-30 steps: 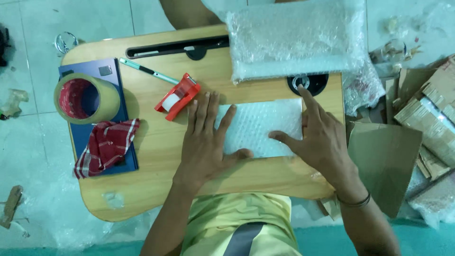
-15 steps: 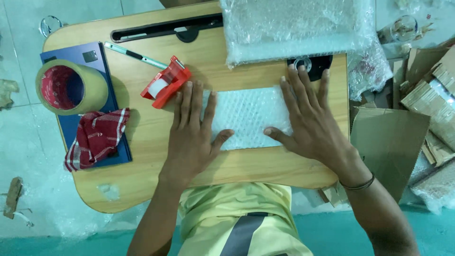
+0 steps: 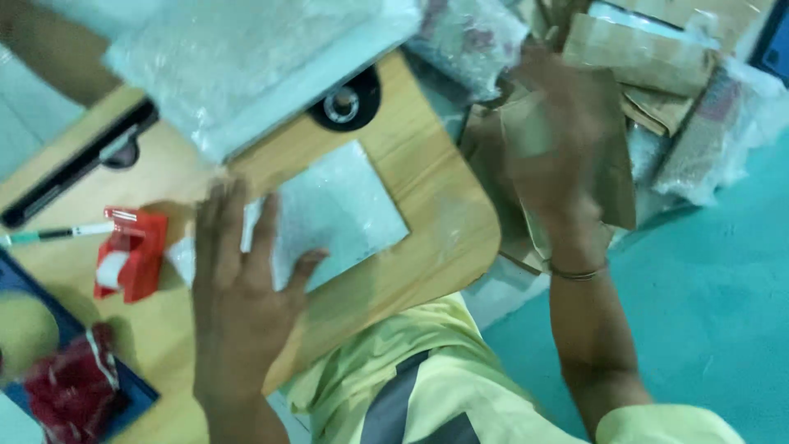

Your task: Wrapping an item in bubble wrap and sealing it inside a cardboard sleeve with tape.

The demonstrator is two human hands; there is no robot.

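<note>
My left hand (image 3: 238, 288) lies flat, fingers spread, on a small bubble-wrapped packet (image 3: 337, 205) on the wooden lap table (image 3: 436, 205). My right hand (image 3: 559, 156) is off the table to the right, over a pile of brown paper bags (image 3: 608, 123); motion blur hides whether it grips one. A red tape dispenser (image 3: 131, 255) sits just left of my left hand.
A large sheet of bubble wrap (image 3: 246, 57) covers the table's far side above a round black cup holder (image 3: 345, 103). A pen (image 3: 57, 234), a blue board (image 3: 123, 395), a red checked cloth (image 3: 70, 386) and a tape roll (image 3: 20, 329) lie at left. Plastic-wrapped packages (image 3: 715, 123) are heaped at right.
My right hand left the packet and swung right to the brown paper bags beside the table. My head turned right too, and the left hand stayed on the packet.
</note>
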